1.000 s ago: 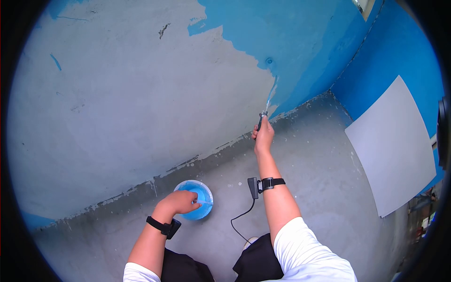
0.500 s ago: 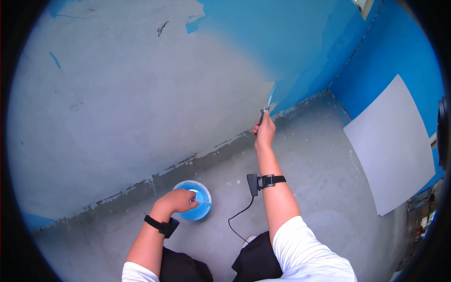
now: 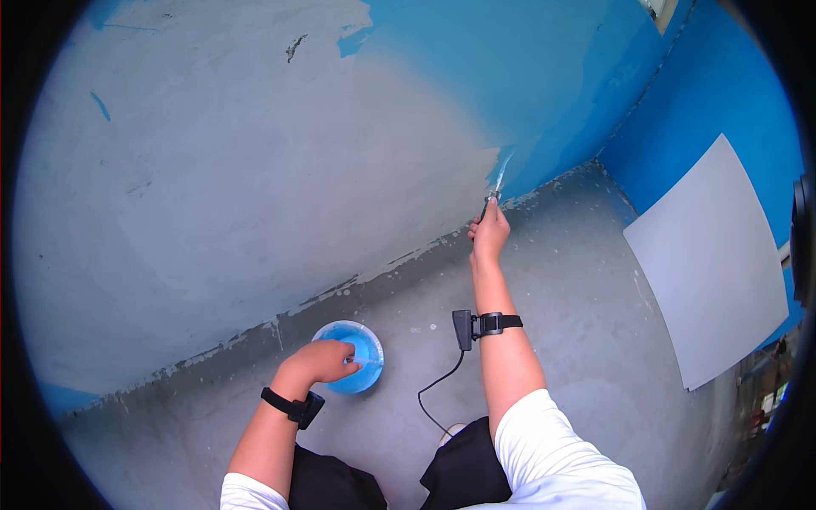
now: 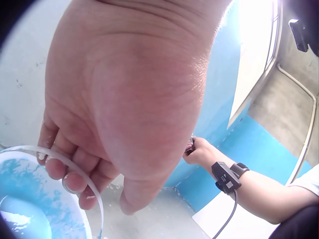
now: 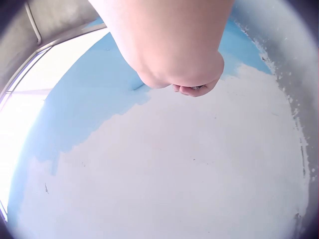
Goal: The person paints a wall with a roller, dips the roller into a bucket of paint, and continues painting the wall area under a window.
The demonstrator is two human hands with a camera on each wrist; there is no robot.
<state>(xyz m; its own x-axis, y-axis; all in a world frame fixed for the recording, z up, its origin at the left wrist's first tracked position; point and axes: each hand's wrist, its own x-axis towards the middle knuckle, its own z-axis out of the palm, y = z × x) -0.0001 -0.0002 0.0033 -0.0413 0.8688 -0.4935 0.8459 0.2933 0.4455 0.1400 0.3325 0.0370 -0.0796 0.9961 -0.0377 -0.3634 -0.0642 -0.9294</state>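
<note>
My right hand (image 3: 490, 232) grips the dark handle of a slim paintbrush (image 3: 501, 180), its narrow head edge-on and streaked pale blue. The brush's tip overlaps the lower edge of the blue area on the wall (image 3: 255, 170). In the right wrist view the hand hides most of the brush. Below and to the left, my left hand (image 3: 323, 363) is over a white bucket (image 3: 379, 340) with blue paint (image 3: 347, 381) inside. The left wrist view shows its fingers (image 4: 75, 181) hooked around the bucket's thin white handle (image 4: 97, 194).
A large white sheet (image 3: 710, 263) leans by the blue side wall (image 3: 748, 127) on the right. Grey floor (image 3: 586, 340) with paint spots runs along the wall's foot. A cable (image 3: 419, 395) hangs from the right wrist camera. A window (image 4: 254, 50) stands above.
My right hand has moved a little up and to the right along the wall, brush still held. The left hand keeps its hold on the bucket's handle, nearly still.
</note>
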